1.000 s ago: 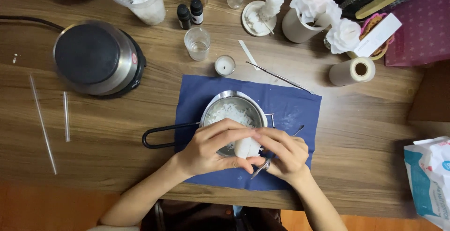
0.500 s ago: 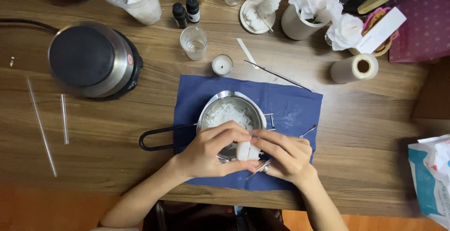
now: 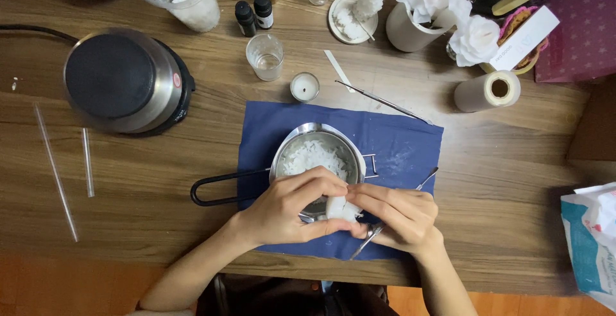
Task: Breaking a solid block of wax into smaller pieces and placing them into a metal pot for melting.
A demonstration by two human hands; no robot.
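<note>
Wax lump (image 3: pixel 341 208) sits over the pot's (image 3: pixel 317 137) near rim, so crumbs drop inside. I pinch it with left hand (image 3: pixel 289 208) and right hand (image 3: pixel 399 214); a metal tool (image 3: pixel 393 214) is tucked under my right fingers.

a wood-grain table (image 3: pixel 141 181) (warm, soft light) above an orange-brown floor (image 3: pixel 77 290).

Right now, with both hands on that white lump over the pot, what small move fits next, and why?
Probably break another piece off the white lump and let it drop into the metal pot. The left hand and right hand pinch it just above the pot's near rim, white flakes already lie inside, and a thin metal tool sits in the right hand's grip.
</note>
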